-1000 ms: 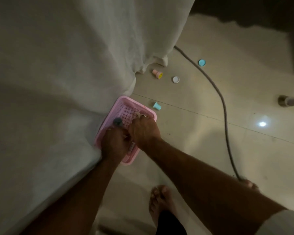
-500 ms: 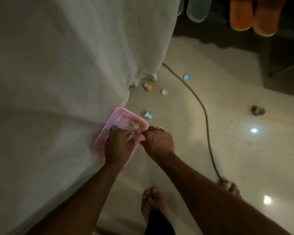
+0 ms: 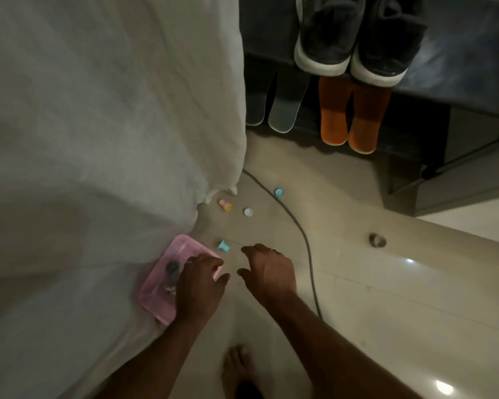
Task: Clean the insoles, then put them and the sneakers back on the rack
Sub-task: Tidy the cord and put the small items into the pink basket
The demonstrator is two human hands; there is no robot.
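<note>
Two dark grey sneakers (image 3: 355, 36) with white soles stand on the top shelf of a dark shoe rack (image 3: 450, 76) at the upper right. Below them lie two grey insoles (image 3: 285, 102) and a pair of orange slippers (image 3: 349, 113). A pink plastic basket (image 3: 159, 286) sits on the floor, half under a white cloth. My left hand (image 3: 199, 286) rests over the basket's right edge, fingers spread. My right hand (image 3: 268, 269) hovers over the floor just right of it, fingers loose, holding nothing.
A white cloth (image 3: 98, 139) drapes over the left half of the view. A grey cable (image 3: 297, 226) runs across the tiles. Small caps and toys lie nearby: a blue piece (image 3: 224, 246), a pink one (image 3: 225, 205), a white cap (image 3: 248, 212), a blue cap (image 3: 279, 192). My bare foot (image 3: 239, 367) stands below.
My right hand has come out of the basket and moved right over the floor. The view has tilted up, bringing the rack, sneakers and insoles into sight.
</note>
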